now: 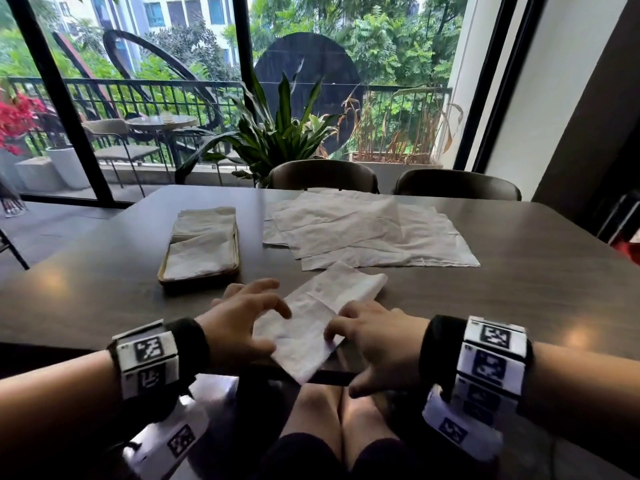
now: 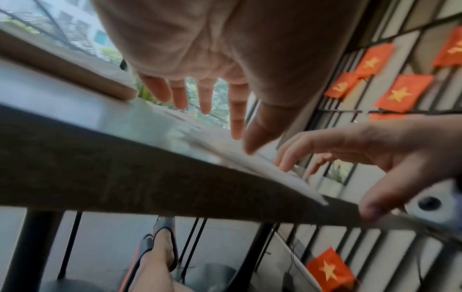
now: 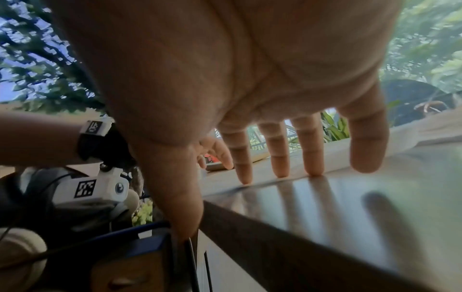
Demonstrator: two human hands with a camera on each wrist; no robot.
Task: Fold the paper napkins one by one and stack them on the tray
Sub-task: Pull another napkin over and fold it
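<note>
Tray point(image 1: 165, 277): left on table point(image 1: 519, 289), folded napkins point(image 1: 204, 244) stacked inside. Loose napkins point(image 1: 374, 233): spread flat, right of tray. Napkin point(image 1: 311, 327): folded strip at near table edge, corner overhanging. Left hand point(image 1: 239, 323): fingers spread, straight, thumb tip touching napkin's left side. Right hand point(image 1: 377, 341): fingers extended, tips pressing napkin's right edge; gripping nothing.

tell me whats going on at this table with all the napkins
A person seated at the dark table is folding paper napkins. Both hands are on one partly folded napkin at the near edge: the left hand with fingers spread over its left side, the right hand pressing fingertips on its right side. Folded napkins already lie stacked on the tray to the left, and a pile of unfolded napkins waits farther back.
</note>
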